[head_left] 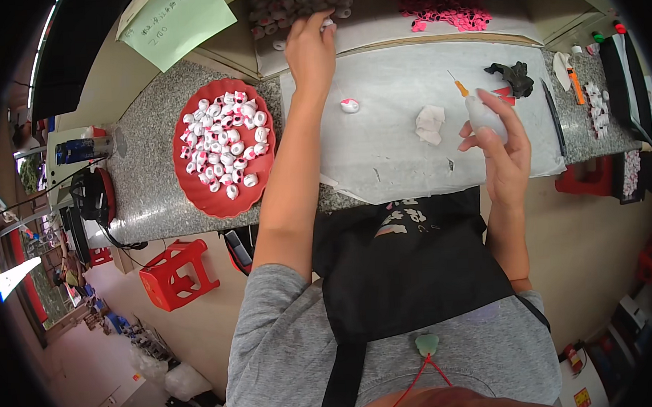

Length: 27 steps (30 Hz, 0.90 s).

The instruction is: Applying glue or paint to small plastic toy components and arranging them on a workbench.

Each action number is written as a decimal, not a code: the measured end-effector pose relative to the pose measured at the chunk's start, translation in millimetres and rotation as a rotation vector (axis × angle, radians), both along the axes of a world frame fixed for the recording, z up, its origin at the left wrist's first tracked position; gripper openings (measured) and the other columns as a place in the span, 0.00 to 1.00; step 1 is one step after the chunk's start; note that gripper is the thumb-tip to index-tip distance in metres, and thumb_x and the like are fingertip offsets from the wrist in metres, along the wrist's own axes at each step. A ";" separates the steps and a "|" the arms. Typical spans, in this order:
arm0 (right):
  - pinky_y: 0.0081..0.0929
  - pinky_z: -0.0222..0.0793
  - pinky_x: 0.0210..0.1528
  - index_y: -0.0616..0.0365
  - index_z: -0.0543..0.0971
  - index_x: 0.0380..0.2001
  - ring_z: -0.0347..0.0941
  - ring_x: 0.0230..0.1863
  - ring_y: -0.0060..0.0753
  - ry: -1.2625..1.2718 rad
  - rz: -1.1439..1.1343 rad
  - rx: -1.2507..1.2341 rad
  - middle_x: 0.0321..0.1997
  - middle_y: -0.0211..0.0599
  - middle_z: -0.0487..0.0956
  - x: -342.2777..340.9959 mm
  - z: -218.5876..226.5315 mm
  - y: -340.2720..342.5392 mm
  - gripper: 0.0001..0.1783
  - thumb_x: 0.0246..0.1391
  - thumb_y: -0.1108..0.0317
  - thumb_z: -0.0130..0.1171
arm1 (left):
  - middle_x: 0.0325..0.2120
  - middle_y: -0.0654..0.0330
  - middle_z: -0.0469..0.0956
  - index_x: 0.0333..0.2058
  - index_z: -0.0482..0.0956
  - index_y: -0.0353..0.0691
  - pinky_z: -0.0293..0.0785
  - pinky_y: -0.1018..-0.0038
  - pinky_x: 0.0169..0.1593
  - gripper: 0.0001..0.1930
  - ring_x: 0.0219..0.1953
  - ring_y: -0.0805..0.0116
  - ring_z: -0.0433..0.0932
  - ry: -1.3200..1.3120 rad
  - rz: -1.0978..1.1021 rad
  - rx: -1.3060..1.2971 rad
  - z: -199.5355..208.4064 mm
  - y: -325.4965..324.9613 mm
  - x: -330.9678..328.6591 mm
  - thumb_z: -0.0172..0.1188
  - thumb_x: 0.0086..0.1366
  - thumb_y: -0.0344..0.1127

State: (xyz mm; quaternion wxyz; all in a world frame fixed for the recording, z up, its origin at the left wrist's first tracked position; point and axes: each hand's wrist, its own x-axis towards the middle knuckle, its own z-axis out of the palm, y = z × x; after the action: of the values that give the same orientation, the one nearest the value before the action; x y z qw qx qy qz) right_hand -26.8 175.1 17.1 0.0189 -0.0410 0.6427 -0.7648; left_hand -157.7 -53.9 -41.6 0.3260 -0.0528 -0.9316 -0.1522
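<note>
My left hand (311, 59) reaches to the shelf at the back, its fingertips closed around a small white piece (327, 22) that shows only in part. Beside it lie many similar white pieces (281, 5), dim in the shade. In my right hand (509, 155) is a small, soft-looking squeeze bottle (486, 119) with an orange-based needle tip, tilted up and to the left. On the white paper sheet (382, 150) between my arms rests a single white and pink figurine head (349, 106). A crumpled tissue (430, 124) lies closer to the bottle.
Left of my forearm, a red scalloped plate (186, 177) holds many finished-looking white and pink heads. Small pink pieces (449, 16) are heaped on the shelf. Black crumpled material (513, 79), a dark pen-like stick (553, 117) and an orange cutter (575, 83) lie at the right.
</note>
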 end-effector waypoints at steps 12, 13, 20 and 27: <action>0.20 0.62 0.26 0.61 0.65 0.28 0.63 0.27 0.26 0.507 -0.262 -0.060 0.31 0.39 0.65 12.4 15.8 -10.1 0.16 0.32 0.77 0.58 | 0.36 0.51 0.69 0.40 0.64 0.33 0.69 0.72 0.40 0.18 0.35 0.64 0.72 -0.553 -0.640 1.712 40.7 41.8 132.9 0.54 0.48 0.24; 0.20 0.61 0.27 0.59 0.65 0.27 0.62 0.27 0.26 0.560 -0.231 0.010 0.30 0.38 0.64 15.8 16.3 -12.7 0.17 0.32 0.74 0.60 | 0.36 0.51 0.69 0.39 0.64 0.34 0.69 0.72 0.40 0.17 0.35 0.64 0.72 -0.551 -0.665 1.706 39.4 42.8 136.2 0.54 0.48 0.24; 0.19 0.65 0.26 0.59 0.66 0.30 0.66 0.25 0.26 0.705 -0.059 0.133 0.30 0.37 0.64 22.5 17.0 -17.3 0.25 0.23 0.79 0.65 | 0.35 0.51 0.69 0.40 0.63 0.33 0.68 0.70 0.42 0.19 0.36 0.65 0.71 -0.550 -0.680 1.761 42.2 43.2 146.8 0.54 0.47 0.23; 0.18 0.65 0.25 0.58 0.67 0.30 0.66 0.25 0.25 0.698 -0.045 0.158 0.28 0.36 0.64 23.9 16.4 -20.6 0.25 0.22 0.79 0.66 | 0.35 0.52 0.69 0.39 0.63 0.32 0.67 0.70 0.43 0.18 0.38 0.67 0.70 -0.549 -0.676 1.737 41.9 44.4 147.8 0.54 0.47 0.22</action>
State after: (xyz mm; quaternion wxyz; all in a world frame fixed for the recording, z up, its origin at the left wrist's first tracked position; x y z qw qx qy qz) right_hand -2.9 154.5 33.5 -0.2156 -0.2840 0.6682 -0.6530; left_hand -9.9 -9.6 0.3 -0.0384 -0.0213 -0.4740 -0.8794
